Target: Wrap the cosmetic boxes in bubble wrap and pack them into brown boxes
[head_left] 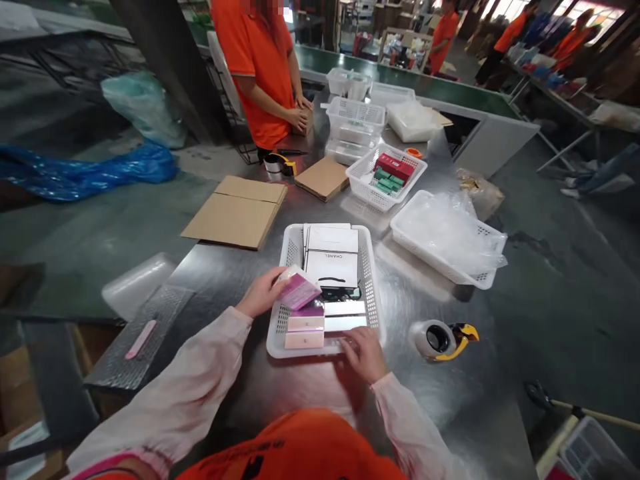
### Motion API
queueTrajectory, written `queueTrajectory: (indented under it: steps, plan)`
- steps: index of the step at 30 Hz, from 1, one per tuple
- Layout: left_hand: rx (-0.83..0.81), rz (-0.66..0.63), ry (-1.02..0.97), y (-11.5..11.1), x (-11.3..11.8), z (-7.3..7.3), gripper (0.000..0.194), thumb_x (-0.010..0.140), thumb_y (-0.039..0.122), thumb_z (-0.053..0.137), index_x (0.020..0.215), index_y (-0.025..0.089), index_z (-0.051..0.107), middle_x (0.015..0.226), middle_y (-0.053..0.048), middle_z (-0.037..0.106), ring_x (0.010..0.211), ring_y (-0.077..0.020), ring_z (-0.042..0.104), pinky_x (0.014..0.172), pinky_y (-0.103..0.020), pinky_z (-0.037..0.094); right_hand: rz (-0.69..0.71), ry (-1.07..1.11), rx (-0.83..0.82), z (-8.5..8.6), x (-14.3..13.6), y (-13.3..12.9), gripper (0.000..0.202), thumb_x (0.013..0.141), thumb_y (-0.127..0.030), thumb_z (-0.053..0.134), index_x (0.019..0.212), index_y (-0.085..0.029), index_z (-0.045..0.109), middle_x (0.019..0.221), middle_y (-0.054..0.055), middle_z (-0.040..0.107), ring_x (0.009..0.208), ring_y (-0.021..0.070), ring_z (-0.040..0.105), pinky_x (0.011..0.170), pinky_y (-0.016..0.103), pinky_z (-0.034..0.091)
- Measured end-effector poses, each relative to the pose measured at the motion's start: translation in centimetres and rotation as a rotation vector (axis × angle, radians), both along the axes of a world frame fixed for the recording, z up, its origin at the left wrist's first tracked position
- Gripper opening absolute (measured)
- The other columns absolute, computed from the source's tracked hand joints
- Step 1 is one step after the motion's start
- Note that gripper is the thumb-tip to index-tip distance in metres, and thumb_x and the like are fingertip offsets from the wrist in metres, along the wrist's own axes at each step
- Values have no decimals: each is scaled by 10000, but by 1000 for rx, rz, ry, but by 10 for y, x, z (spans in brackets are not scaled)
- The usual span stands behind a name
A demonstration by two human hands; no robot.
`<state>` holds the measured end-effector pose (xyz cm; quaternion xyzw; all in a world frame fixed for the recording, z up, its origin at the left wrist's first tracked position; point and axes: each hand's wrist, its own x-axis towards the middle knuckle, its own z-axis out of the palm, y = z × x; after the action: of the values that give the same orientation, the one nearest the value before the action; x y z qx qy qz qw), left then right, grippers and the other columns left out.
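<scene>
Head view: the left hand [263,292] pinches a purple box [300,292] between its thumb and fingers, and the box is tilted over the left side of a white basket [371,280]. The right hand [369,355] has bent fingers, a little spread, at the front right of the basket; they hold nothing that I can see, and I cannot tell if they touch the white boxes [345,309] just beyond them. Next to those, on the left, lie two pink boxes [305,339]. White bags [331,263] fill the back of the basket. The basket sits on a shiny counter [310,387]. A roll of tape [434,340] lies to its right. Behind it on the left is flat cardboard [233,213], with a smaller brown stack [323,178] farther back. Back on the right are a tub [435,263] of clear plastic and a bin [363,186] with red and green boxes. Bubble wrap [133,363] lies at the left, with a pink stick [141,340] on it. Across the counter, a person in orange [265,87] has both hands on a brown box [304,123].
</scene>
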<state>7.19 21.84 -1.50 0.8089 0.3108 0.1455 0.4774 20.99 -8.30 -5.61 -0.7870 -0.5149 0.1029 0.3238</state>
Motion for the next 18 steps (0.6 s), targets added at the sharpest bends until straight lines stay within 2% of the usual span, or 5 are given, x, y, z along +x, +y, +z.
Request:
queueTrajectory:
  steps: [5, 10, 14, 18]
  plan:
    - [-245, 240, -111, 3, -7, 6, 671, 681, 679, 660, 1064, 128, 666, 991, -111, 728, 879, -248, 651, 792, -346, 493, 46, -20, -87, -8, -12, -3, 202, 881, -372, 681, 1013, -229, 739, 966, 68, 733, 940, 240, 647, 882, 396, 427]
    - [-347, 430, -149, -3, -18, 5, 667, 553, 701, 751, 869, 118, 687, 740, -48, 690, 700, -196, 607, 640, -290, 454, 81, -63, -81, -21, -7, -3, 179, 902, -382, 668, 993, -252, 750, 952, 48, 740, 909, 217, 651, 843, 372, 401]
    - [-605, 457, -283, -24, -25, 7, 527, 587, 606, 799, 783, 135, 668, 672, -32, 686, 672, -186, 628, 607, -270, 481, 85, -119, -98, -28, -7, 0, 158, 890, -390, 695, 974, -271, 755, 949, 28, 741, 909, 211, 644, 807, 350, 390]
    - [-918, 403, -380, -57, -20, 13, 297, 762, 414, 746, 863, 142, 682, 823, -65, 748, 862, -227, 710, 741, -308, 575, 73, -145, -105, -31, -9, 13, 167, 900, -391, 679, 976, -264, 755, 958, 35, 740, 904, 215, 639, 798, 350, 404]
